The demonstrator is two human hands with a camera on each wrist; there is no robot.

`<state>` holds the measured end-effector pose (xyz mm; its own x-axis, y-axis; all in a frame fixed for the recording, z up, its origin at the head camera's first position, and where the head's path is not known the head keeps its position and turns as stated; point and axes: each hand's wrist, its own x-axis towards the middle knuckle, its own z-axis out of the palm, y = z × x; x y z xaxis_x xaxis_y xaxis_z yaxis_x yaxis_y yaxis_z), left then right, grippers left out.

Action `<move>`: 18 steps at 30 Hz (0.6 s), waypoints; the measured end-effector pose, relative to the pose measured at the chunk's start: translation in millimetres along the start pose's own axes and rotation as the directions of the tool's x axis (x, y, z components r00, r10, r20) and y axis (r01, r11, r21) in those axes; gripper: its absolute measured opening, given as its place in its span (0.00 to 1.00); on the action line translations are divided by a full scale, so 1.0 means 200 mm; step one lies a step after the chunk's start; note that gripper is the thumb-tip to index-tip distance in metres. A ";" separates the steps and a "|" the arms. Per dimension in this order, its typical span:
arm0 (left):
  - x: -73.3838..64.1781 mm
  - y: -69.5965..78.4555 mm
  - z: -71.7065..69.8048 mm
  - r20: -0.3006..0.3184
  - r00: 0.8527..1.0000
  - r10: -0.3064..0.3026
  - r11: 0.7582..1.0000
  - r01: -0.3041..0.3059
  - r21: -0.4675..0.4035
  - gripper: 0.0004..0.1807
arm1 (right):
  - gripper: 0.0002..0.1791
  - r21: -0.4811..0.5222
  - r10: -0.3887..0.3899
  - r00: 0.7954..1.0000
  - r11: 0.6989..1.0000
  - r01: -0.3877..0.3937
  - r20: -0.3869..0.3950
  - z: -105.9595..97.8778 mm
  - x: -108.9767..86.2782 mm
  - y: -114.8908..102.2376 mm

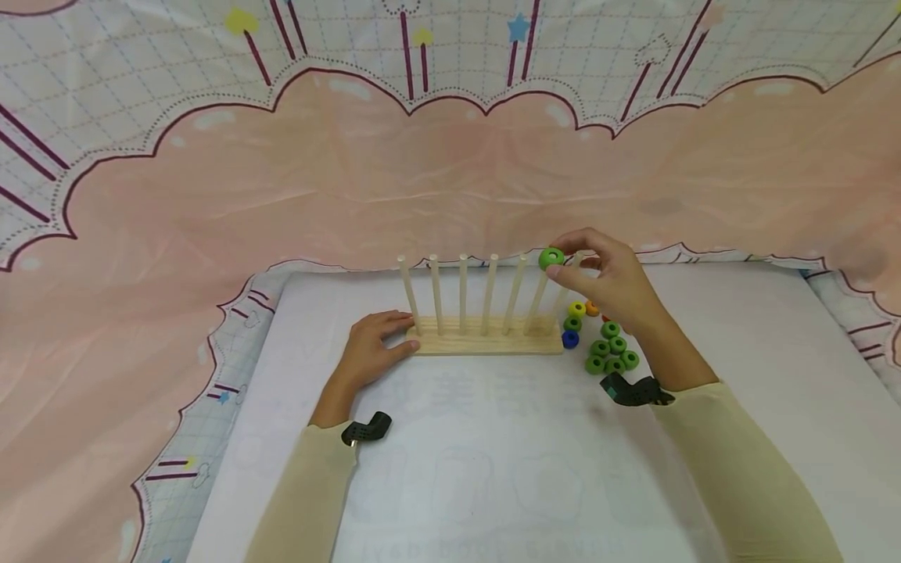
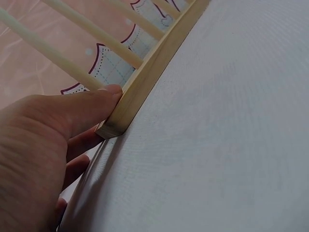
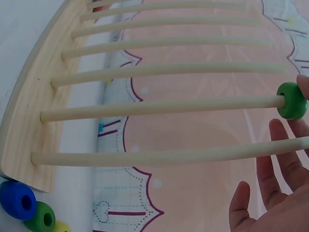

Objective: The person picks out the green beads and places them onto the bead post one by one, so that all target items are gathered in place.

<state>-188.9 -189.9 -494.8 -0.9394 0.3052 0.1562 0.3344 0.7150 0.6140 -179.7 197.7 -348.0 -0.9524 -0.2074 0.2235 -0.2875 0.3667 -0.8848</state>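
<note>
A wooden peg rack (image 1: 486,344) with several upright pegs stands on the white table. My left hand (image 1: 369,348) holds the rack's left end, the thumb on the base's front edge and the fingers around the end. High at the right side, my right hand (image 1: 615,281) pinches a green bead (image 1: 551,258) between thumb and index finger. In the right wrist view this bead (image 3: 292,100) sits at the tip of the second peg from the right end, which seems to enter its hole. The other right fingers are spread near the last peg (image 3: 145,158).
Several loose green beads (image 1: 600,349) lie on the table right of the rack. A blue bead (image 1: 570,339), another green one, a yellow bead (image 1: 577,309) and orange ones lie beside the rack's right end. A patterned cloth (image 1: 450,180) hangs behind the table.
</note>
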 end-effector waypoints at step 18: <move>0.00 -0.01 0.00 -0.005 1.000 0.021 1.000 -0.021 0.013 0.27 | 0.17 0.004 -0.031 0.999 1.000 0.031 -0.021 0.01 0.00 0.03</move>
<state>-190.1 -190.8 -495.1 -0.9323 0.3176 0.1729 0.3554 0.7165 0.6002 -182.2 198.0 -354.8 -0.9449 -0.1992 0.2596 -0.3166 0.3560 -0.8792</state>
